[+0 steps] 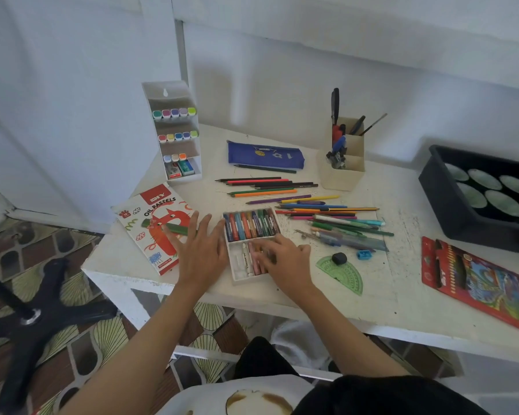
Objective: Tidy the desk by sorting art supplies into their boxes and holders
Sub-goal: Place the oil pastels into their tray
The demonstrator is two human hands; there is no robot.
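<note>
At the desk's far left, marker holder (171, 130): it stood upright by the wall with capped markers in its tiers, well apart from the work.
Oil pastel box (150, 235): it lay flat near the left edge, and one loose green pastel (170, 227) rested across its printed face, not yet sorted.
Left hand (201, 251): it was open, fingers straight and fanned, holding nothing. It lay over the box's right edge and reached the tray's left wall, seemingly to steady the tray.
Pastel tray (238, 269): it sat just right of the box. Its far compartment was full, while the near one held a few sticks towards its right and bare space at its left.
Right hand (282, 259): its fingers bent down onto the sticks in the near compartment, but blur hid whether they pinched one or only pressed.
Step in hand: this was judged to be seating pastels in the near row. Doing it well would mean laying each stick parallel to its neighbours, sliding them snug to one side and keeping the tray braced, then fetching the green one.
Coloured pencils (297, 202): they lay scattered beyond and right of the tray.
Red pencil box (474, 283): it waited near the right edge, well apart from the pencils.
</note>
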